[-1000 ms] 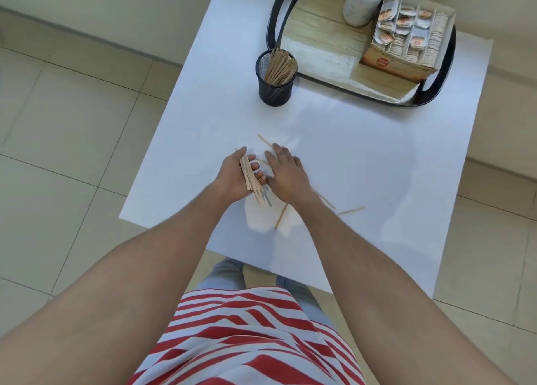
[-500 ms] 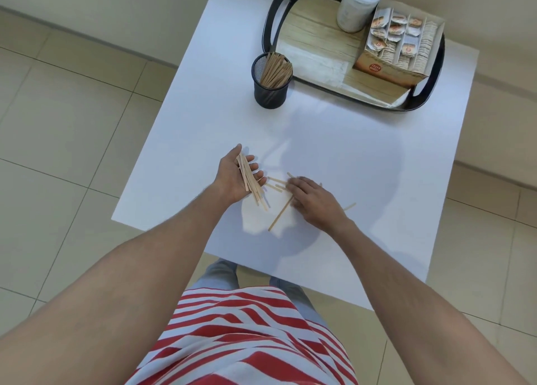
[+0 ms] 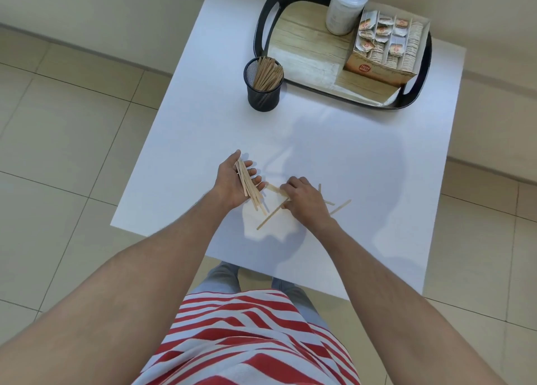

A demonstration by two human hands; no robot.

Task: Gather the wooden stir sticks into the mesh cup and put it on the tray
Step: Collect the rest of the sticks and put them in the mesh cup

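A black mesh cup (image 3: pixel 263 89) with many wooden stir sticks in it stands on the white table, just left of the tray (image 3: pixel 261 21). My left hand (image 3: pixel 232 182) lies palm up and holds a bundle of stir sticks (image 3: pixel 249 184) across its curled fingers. Just right of it, my right hand (image 3: pixel 305 200) lies palm down on the table, its curled fingers pinching loose stir sticks (image 3: pixel 273 211). More of them poke out from under that hand on its right side (image 3: pixel 340 207).
The black-rimmed tray has a wood-look floor and carries a white lidded jar (image 3: pixel 345 7) and a cardboard box of sachets (image 3: pixel 388 47). The white table (image 3: pixel 363 158) is small; its near edge is just in front of my body. Tiled floor surrounds it.
My right hand has drawn back from beside the left hand to the loose sticks and closed its fingers on some. The left hand keeps its bundle.
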